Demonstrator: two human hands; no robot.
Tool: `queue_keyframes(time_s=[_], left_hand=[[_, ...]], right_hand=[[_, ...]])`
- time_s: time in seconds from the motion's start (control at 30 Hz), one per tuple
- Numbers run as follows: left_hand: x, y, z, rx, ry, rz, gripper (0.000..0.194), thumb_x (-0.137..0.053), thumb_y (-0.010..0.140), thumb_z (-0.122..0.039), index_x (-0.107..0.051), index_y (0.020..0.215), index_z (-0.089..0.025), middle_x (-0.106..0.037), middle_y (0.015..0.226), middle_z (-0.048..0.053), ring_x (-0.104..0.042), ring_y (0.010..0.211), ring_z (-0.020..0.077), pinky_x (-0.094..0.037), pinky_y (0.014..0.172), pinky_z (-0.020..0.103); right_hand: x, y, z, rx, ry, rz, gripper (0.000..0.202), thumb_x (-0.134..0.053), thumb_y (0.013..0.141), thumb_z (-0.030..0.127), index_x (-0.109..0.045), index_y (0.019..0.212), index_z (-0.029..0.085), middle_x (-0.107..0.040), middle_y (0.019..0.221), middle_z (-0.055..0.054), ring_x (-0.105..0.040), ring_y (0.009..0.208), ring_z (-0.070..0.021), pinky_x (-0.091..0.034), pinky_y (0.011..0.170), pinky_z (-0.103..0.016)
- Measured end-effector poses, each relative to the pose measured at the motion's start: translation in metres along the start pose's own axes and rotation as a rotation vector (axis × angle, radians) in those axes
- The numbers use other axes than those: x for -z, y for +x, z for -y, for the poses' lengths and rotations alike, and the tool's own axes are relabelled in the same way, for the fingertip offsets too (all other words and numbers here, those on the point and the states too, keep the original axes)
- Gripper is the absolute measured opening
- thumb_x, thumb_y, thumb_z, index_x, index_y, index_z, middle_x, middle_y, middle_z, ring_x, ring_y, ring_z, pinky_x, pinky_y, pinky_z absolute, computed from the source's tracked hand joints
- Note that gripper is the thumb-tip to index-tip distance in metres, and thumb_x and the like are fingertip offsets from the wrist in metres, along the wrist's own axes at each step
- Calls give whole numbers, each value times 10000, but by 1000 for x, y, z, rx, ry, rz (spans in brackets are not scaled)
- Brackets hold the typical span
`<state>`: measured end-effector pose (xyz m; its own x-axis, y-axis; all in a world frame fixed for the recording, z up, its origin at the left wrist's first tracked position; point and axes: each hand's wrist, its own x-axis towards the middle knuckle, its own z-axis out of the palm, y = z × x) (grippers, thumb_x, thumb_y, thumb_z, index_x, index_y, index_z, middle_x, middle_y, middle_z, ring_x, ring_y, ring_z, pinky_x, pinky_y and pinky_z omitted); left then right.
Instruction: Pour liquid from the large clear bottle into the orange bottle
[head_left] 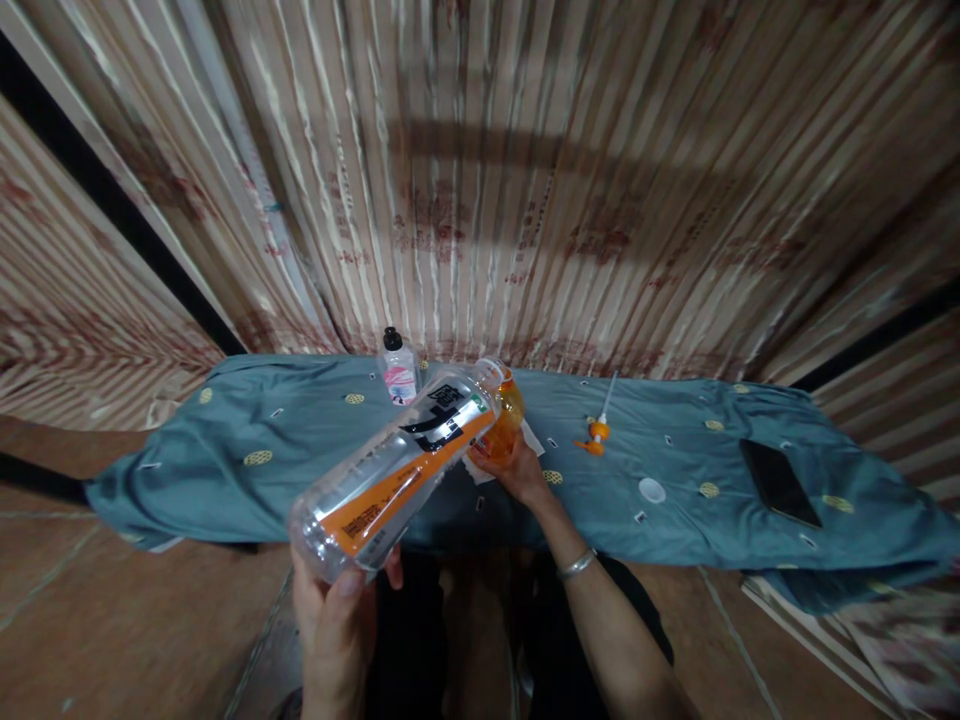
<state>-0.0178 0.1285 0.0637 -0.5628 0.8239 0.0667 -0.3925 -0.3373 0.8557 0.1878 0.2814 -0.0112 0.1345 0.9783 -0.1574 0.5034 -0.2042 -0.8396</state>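
The left hand grips the base end of a large clear bottle with an orange label; most of its fingers are hidden behind the plastic. The bottle slants up and away from that hand, its neck beside the top of an orange bottle clasped by the right hand. Whether the 2 mouths touch is hard to make out. A white paper shows partly behind the right hand, mostly covered. Right of that hand lie an orange pump head, a white disc and, farther off, a dark phone. Beyond the left hand stands a black-capped bottle, its print illegible. Both forearms are cut off below.
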Motion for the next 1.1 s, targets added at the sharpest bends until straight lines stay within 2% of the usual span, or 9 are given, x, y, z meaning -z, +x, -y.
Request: queue_keyframes(time_s=[0.13, 0.33, 0.5, 0.8, 0.93, 1.1], left_hand=[[0, 3, -1, 3, -1, -19, 795, -1121, 653, -638, -793, 1234, -205, -823, 926, 14, -674, 601, 141, -473, 469, 219], [7, 8, 2, -49, 25, 45, 740, -1099, 692, -636, -797, 1205, -196, -807, 907, 45, -663, 600, 166, -458, 450, 237], [3, 4, 0, -14, 38, 14, 806, -1096, 687, -671, -817, 1276, -198, -797, 930, 42, -611, 613, 144, -430, 472, 238], [1, 2, -2, 37, -1, -45, 844, -1127, 624, -640, -827, 1284, -208, -803, 1005, 37, -627, 620, 139, -455, 446, 227], [-1, 1, -4, 29, 6, -41, 964, -1128, 629, -662, -817, 1425, -217, -800, 986, 33, -642, 621, 146, -463, 446, 224], [-3, 0, -5, 18, -21, -56, 1135, -1138, 619, -654, -715, 1608, -290, -805, 1020, 4, -646, 609, 128, -453, 434, 195]], right_hand=[[0, 1, -2, 16, 19, -5, 801, -1008, 880, 414, -645, 1556, 185, -895, 1365, -174, -861, 1350, -415, -684, 1176, -567], [-3, 4, -7, 30, 21, -26, 765, -1025, 857, 412, -682, 1498, 173, -904, 1312, -197, -867, 1316, -440, -683, 1172, -601], [-7, 8, -14, 47, 56, -31, 818, -1041, 814, 436, -671, 1513, 227, -907, 1343, -167, -866, 1328, -426, -688, 1162, -581], [-5, 9, -15, 58, 65, -15, 804, -1016, 811, 452, -686, 1496, 192, -892, 1260, -179, -874, 1259, -456, -697, 1103, -590], [-3, 8, -13, 44, 40, 10, 778, -1001, 841, 460, -667, 1499, 212, -891, 1286, -171, -864, 1292, -449, -688, 1126, -592], [-3, 6, -9, 36, 51, 1, 791, -1003, 840, 436, -655, 1517, 220, -887, 1316, -160, -851, 1356, -437, -681, 1164, -574]])
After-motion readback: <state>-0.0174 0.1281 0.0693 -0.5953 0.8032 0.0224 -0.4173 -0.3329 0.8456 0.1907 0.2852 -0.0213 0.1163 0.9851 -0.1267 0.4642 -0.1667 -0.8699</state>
